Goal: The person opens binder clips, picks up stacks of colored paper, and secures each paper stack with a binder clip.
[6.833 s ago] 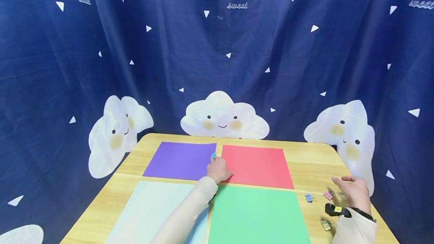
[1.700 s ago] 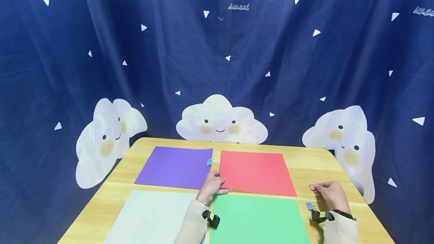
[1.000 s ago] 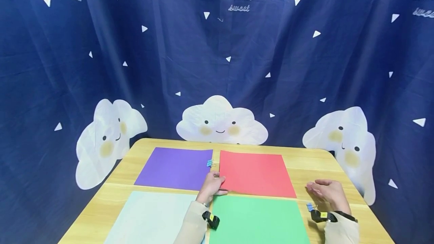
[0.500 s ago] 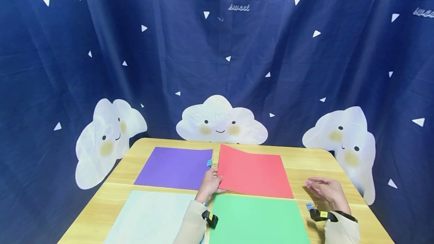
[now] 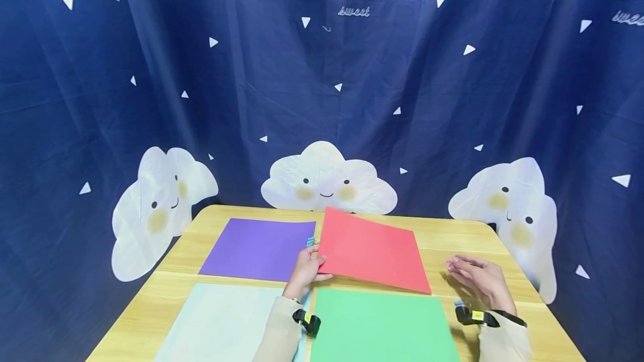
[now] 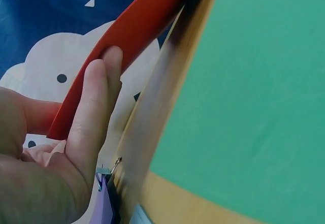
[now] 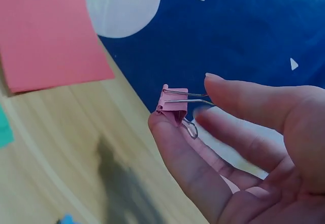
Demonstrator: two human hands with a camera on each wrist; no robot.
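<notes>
My left hand (image 5: 306, 270) grips the left edge of the red paper (image 5: 374, 250), thumb on one face and fingers on the other. That side is raised and the paper bends, as the left wrist view also shows. At the right, my right hand (image 5: 483, 278) holds a pink binder clip (image 7: 175, 99) above the table. The clip rests against the fingertips, with the thumb tip at one of its wire handles. A light-blue binder clip (image 5: 310, 242) sits on the right edge of the purple paper (image 5: 261, 247), just beyond my left hand.
Green paper (image 5: 382, 325) lies in front of the red one, and pale blue paper (image 5: 221, 323) lies to its left. Another blue binder clip (image 5: 458, 304) is on the wooden table (image 5: 468, 233), partly hidden by the right wrist camera. A dark blue curtain (image 5: 241, 99) hangs behind.
The right hand has picked the pink clip up from the table and brought it leftward. The left hand has moved from beside the purple paper's clip to the red paper and lifted its left edge.
</notes>
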